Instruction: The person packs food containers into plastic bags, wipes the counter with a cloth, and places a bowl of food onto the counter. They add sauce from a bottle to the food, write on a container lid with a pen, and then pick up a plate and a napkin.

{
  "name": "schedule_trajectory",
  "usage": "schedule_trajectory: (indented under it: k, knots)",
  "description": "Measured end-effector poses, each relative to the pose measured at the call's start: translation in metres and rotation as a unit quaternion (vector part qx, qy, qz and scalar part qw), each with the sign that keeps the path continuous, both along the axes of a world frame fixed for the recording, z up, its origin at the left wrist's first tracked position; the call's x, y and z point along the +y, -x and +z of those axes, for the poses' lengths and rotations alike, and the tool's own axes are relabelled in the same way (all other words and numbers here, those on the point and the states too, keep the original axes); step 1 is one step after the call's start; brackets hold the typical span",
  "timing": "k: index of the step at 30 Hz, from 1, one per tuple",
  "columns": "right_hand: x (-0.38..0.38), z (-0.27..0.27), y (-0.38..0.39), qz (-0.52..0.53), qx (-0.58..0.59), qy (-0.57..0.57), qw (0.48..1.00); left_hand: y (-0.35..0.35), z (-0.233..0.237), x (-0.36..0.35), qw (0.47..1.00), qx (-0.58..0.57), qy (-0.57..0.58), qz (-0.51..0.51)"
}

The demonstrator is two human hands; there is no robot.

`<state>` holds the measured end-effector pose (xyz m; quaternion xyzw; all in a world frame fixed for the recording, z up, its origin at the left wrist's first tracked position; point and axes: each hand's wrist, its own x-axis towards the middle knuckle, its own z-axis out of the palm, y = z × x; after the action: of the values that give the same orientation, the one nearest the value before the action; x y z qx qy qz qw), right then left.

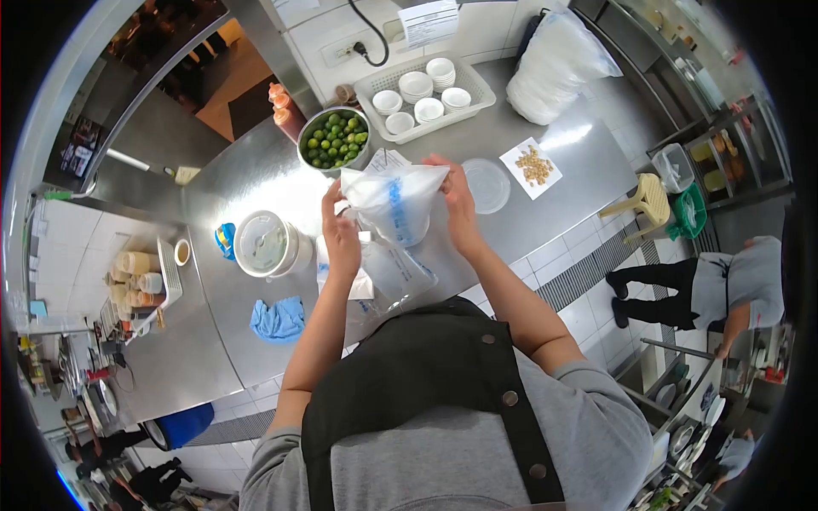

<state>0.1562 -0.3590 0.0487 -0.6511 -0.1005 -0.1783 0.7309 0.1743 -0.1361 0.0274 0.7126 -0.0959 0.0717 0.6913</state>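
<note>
A white plastic bag with blue print (399,209) is stretched between my hands above the steel counter. My left hand (342,237) pinches its upper left corner, and my right hand (457,198) grips the upper right corner. Whatever the bag contains cannot be made out. Below it lies a clear plastic bag (396,274), close to my apron. To the right of my right hand sits a round translucent lid (487,186). Behind my left hand stands a metal bowl of green limes (336,140).
On the counter (562,221) are a lidded white bucket (271,245), a blue cloth (278,320) and white paper with small tan pieces (530,169). Behind are a basket of white cups (426,98), orange-topped bottles (284,111) and a large plastic sack (558,68). A co-worker (724,285) stands at right.
</note>
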Motion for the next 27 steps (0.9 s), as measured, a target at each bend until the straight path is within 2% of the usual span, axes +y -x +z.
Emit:
schedule_trajectory:
  k: [2, 3, 5, 8, 11, 12, 15, 16, 17, 19, 21, 22, 24, 25, 26, 27]
  knots:
    - [0.019, 0.024, 0.008, 0.045, -0.068, -0.015, 0.997, 0.004, -0.002, -0.013, 0.996, -0.091, -0.001, -0.015]
    - [0.033, 0.018, 0.01, 0.026, -0.043, -0.034, 0.998, 0.004, -0.016, -0.021, 0.994, -0.11, -0.002, -0.015]
    - [0.058, -0.006, 0.012, -0.012, 0.007, -0.072, 0.997, 0.01, -0.03, -0.035, 0.997, -0.045, 0.057, -0.018]
    - [0.049, -0.033, 0.009, -0.013, 0.031, -0.027, 0.999, 0.007, -0.045, -0.036, 0.997, -0.073, 0.007, -0.013]
    - [0.031, -0.064, 0.008, -0.008, 0.039, 0.068, 0.997, 0.015, -0.034, -0.022, 0.995, -0.001, -0.099, -0.025]
    - [0.027, -0.062, 0.013, -0.022, 0.046, 0.117, 0.992, 0.019, -0.032, -0.02, 0.99, -0.042, -0.135, -0.005]
    - [0.021, -0.068, 0.036, -0.051, 0.057, 0.247, 0.966, 0.049, -0.018, -0.007, 0.987, -0.055, -0.151, 0.021]
    - [0.018, -0.089, 0.048, -0.077, 0.072, 0.259, 0.96, 0.059, -0.022, 0.003, 0.984, -0.047, -0.172, 0.016]
    - [0.016, -0.116, 0.063, -0.106, 0.087, 0.272, 0.952, 0.07, -0.03, 0.018, 0.982, -0.015, -0.187, -0.015]
    - [0.013, -0.135, 0.101, -0.116, 0.155, 0.262, 0.945, 0.092, -0.048, 0.053, 0.973, 0.046, -0.209, -0.085]
    - [0.019, -0.132, 0.132, -0.096, 0.173, 0.305, 0.932, 0.113, -0.05, 0.095, 0.965, 0.237, -0.091, -0.069]
    - [0.026, -0.129, 0.135, -0.047, 0.163, 0.293, 0.941, 0.123, -0.052, 0.12, 0.942, 0.327, -0.028, -0.063]
    - [0.043, -0.121, 0.144, 0.045, 0.148, 0.268, 0.951, 0.134, -0.066, 0.184, 0.98, 0.167, -0.103, 0.021]
    - [0.056, -0.115, 0.143, 0.083, 0.131, 0.282, 0.947, 0.134, -0.063, 0.219, 0.973, 0.166, -0.141, 0.08]
    - [0.075, -0.106, 0.133, 0.121, 0.114, 0.296, 0.941, 0.131, -0.068, 0.256, 0.977, 0.107, -0.12, 0.142]
    - [0.095, -0.096, 0.121, 0.159, 0.095, 0.31, 0.933, 0.128, -0.042, 0.29, 0.954, 0.136, -0.195, 0.184]
